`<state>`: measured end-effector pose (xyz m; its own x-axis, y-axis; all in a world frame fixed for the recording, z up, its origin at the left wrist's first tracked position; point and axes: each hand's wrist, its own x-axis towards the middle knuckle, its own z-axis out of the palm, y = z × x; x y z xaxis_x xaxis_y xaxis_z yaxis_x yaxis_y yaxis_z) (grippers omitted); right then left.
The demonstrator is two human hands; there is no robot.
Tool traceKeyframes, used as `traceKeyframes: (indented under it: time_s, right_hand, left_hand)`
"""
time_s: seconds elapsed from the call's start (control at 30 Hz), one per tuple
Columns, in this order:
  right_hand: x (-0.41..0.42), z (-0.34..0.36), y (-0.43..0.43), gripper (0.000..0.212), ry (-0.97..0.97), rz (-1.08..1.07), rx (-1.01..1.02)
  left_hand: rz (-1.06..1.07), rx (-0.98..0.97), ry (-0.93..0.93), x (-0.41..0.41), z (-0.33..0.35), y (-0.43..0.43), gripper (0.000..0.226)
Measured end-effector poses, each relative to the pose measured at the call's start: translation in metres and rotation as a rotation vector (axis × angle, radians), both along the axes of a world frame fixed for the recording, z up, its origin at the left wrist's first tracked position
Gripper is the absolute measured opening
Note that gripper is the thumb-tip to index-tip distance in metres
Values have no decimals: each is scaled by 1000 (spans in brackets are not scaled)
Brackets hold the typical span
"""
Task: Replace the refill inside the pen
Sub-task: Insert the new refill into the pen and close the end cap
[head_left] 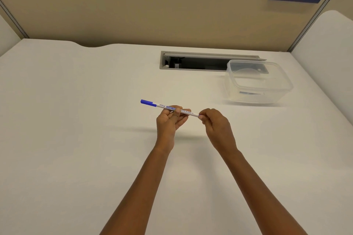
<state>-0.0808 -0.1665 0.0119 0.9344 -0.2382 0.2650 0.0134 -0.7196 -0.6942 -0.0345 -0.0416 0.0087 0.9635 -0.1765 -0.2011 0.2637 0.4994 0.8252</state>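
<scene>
A slim white pen [186, 111] with blue lettering and a blue cap at its left end is held level above the white desk [76, 139]. My left hand [170, 120] grips the barrel around its middle, thumb on top. My right hand [214, 122] pinches the pen's right end, where a small blue tip shows between the fingertips. No separate refill is in view.
A clear plastic container [257, 84] stands at the back right of the desk, something small and dark lying in it. Behind it an open cable slot [196, 62] is cut into the desk. Beige partition walls enclose the desk at the back and sides.
</scene>
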Motion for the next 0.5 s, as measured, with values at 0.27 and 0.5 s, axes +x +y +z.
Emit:
traceKeyframes:
  time_s: [0.27,0.5]
  right_hand:
    - [6,9,0,32,249,6,301]
    - [9,17,-6,33,584,48,958]
  left_hand:
    - [-30,6,-18,-1,-2,3,15]
    - [-45,27,-41,-1,-5,5,15]
